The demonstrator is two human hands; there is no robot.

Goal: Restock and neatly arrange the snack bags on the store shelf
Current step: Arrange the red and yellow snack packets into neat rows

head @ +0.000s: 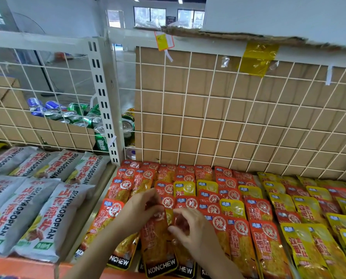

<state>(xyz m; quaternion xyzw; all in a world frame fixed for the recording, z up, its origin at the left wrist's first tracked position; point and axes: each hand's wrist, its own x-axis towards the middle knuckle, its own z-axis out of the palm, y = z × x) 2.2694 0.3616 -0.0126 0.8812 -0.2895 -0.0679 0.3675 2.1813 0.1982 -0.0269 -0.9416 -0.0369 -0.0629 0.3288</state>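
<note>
Lower centre: your left hand (142, 210) and right hand (192, 230), fingers curled, each pinch one of the red bags (158, 248). Square edges; overlap evenly.

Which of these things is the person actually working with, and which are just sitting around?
In the job: left hand, right hand, both gripping red snack bags; yellow snack bags.
Just lying about: drink cans, cardboard, orange tag.

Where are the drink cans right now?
Head view, left of centre: the drink cans lie heaped behind the wire grid, above the grey snack bags, by the white shelf post.
</note>
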